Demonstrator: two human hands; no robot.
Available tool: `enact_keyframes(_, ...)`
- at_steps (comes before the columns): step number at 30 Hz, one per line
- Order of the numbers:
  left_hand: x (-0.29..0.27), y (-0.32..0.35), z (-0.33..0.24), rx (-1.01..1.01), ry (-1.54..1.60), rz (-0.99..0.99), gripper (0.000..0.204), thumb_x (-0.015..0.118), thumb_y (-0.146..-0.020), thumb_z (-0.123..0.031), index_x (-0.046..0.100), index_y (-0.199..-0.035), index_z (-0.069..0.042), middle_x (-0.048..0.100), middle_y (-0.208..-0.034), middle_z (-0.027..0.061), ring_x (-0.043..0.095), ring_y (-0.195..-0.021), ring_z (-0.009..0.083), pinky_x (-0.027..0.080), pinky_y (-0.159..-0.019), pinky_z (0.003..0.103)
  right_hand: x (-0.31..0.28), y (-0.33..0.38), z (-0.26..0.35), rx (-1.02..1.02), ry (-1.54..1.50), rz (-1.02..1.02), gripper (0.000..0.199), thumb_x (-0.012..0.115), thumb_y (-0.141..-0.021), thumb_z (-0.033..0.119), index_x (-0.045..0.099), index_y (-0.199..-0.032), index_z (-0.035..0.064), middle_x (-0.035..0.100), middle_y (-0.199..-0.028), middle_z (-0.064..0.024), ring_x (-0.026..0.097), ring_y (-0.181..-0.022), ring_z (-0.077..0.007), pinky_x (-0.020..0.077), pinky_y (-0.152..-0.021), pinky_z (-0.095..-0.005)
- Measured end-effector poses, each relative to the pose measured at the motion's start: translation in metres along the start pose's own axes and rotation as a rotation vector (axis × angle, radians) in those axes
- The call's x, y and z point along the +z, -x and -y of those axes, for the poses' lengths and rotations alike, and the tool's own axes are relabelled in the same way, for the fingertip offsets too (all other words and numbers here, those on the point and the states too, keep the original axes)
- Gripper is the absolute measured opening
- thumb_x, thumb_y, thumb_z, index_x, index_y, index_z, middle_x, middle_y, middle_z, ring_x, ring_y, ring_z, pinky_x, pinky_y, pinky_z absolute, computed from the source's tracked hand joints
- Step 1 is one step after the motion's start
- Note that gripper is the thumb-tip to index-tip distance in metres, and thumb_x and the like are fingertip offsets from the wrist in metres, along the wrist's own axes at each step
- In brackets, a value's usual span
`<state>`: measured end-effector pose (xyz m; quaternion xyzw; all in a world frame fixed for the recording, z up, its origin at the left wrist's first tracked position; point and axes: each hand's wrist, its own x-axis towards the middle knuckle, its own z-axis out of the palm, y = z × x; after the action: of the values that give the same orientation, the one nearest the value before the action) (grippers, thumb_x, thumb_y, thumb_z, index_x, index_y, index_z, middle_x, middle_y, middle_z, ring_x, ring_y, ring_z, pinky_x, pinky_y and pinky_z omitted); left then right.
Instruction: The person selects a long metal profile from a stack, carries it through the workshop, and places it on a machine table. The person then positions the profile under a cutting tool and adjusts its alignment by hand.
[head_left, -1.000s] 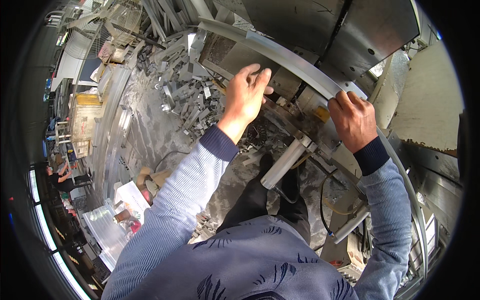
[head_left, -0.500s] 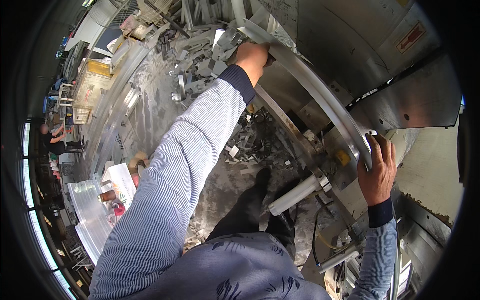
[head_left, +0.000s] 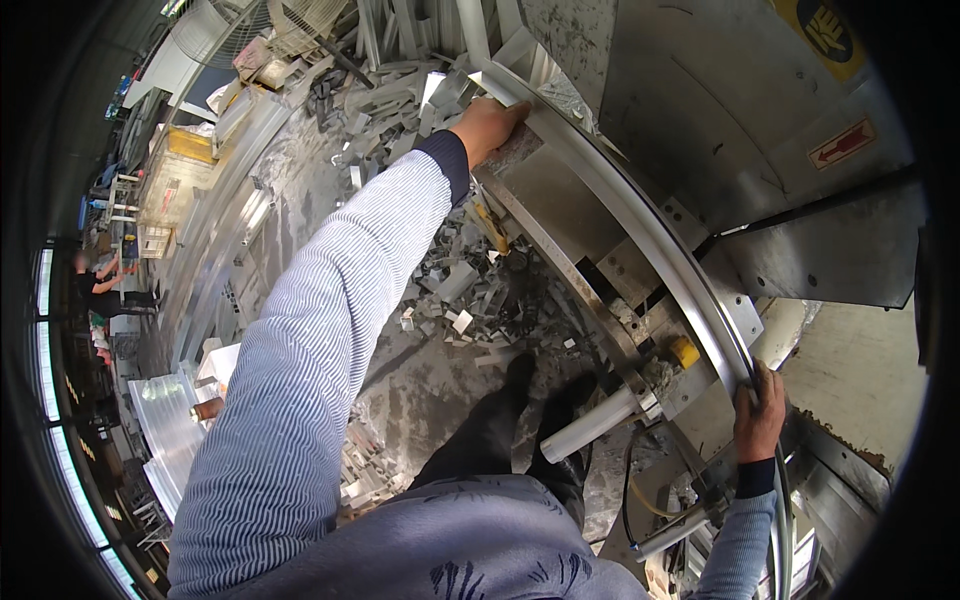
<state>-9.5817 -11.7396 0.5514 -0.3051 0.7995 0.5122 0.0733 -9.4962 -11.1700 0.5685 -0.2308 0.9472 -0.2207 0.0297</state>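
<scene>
A long silvery metal profile (head_left: 640, 222) lies along the machine bed, looking bowed through the lens. Near its far end my left hand (head_left: 486, 130) is closed, fingertips gripping the profile's near edge beside a flat metal plate (head_left: 575, 180). My right hand (head_left: 760, 418) is at the near right with its fingers bent over the profile and its thumb on the closer side. The left palm's underside is hidden.
Metal offcuts (head_left: 455, 275) are heaped on the floor beneath and beyond the machine. A metal cylinder (head_left: 590, 425) juts toward my legs, near a yellow knob (head_left: 684, 351). Steel guards (head_left: 820, 240) stand at right. Far left, another person (head_left: 95, 285) stands by stacked materials.
My right hand has slid nearer to me along the profile. My left hand has shifted slightly at the far end, and the whole view has tilted a little.
</scene>
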Motion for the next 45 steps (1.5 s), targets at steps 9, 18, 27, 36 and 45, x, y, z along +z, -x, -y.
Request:
enact_keyframes(9, -0.067, -0.096, 0.038, 0.358, -0.116, -0.315, 0.088, 0.076, -0.085, -0.062, 0.051, -0.144, -0.001, 0.057, -0.147, 0.0143, 0.051, -0.138, 0.0286, 0.042, -0.108, 0.040, -0.002, 0.004, -0.001, 0.033, 0.026, -0.031, 0.035, 0.073, -0.085, 0.011, 0.066, -0.118, 0.0045, 0.067, -0.103, -0.0149, 0.062, -0.094, -0.0371, 0.0515, -0.081, -0.0442)
enact_keyframes(18, -0.116, -0.260, 0.126, 0.356, 0.171, 0.077, 0.055, 0.041, -0.112, -0.036, 0.031, -0.163, -0.016, 0.049, -0.151, 0.0135, 0.046, -0.138, 0.0278, 0.041, -0.114, 0.043, 0.006, 0.011, -0.013, 0.019, 0.055, -0.097, 0.033, 0.076, -0.088, 0.026, 0.066, -0.114, 0.0083, 0.063, -0.099, -0.0080, 0.059, -0.096, -0.0301, 0.0521, -0.086, -0.0413)
enact_keyframes(27, -0.122, -0.279, 0.104, 0.756, -1.225, -0.269, 0.051, 0.049, -0.108, -0.027, 0.040, -0.158, -0.016, 0.050, -0.151, 0.0168, 0.050, -0.136, 0.0301, 0.047, -0.110, 0.043, 0.000, 0.028, -0.017, 0.119, 0.049, -0.221, 0.030, 0.081, -0.082, 0.030, 0.075, -0.103, 0.0105, 0.067, -0.098, -0.0076, 0.062, -0.099, -0.0292, 0.0503, -0.088, -0.0422)
enact_keyframes(36, 0.036, -0.001, -0.019, 1.312, -0.967, 0.168, 0.067, 0.070, -0.089, -0.009, 0.046, -0.151, -0.006, 0.047, -0.155, 0.0151, 0.040, -0.146, 0.0358, 0.033, -0.120, 0.044, 0.008, 0.028, -0.027, 0.134, -0.013, -0.246, 0.028, 0.082, -0.080, 0.030, 0.074, -0.097, 0.0091, 0.068, -0.095, -0.0085, 0.063, -0.099, -0.0299, 0.0509, -0.090, -0.0422)
enact_keyframes(45, 0.086, -0.055, 0.013, 1.297, -1.226, 0.376, 0.082, 0.066, -0.076, 0.003, 0.043, -0.154, -0.008, 0.043, -0.158, 0.0167, 0.040, -0.146, 0.0358, 0.030, -0.122, 0.046, -0.024, 0.059, -0.016, 0.162, 0.096, -0.330, 0.025, 0.076, -0.083, 0.019, 0.072, -0.105, 0.0083, 0.068, -0.101, -0.0107, 0.063, -0.099, -0.0315, 0.0516, -0.089, -0.0423)
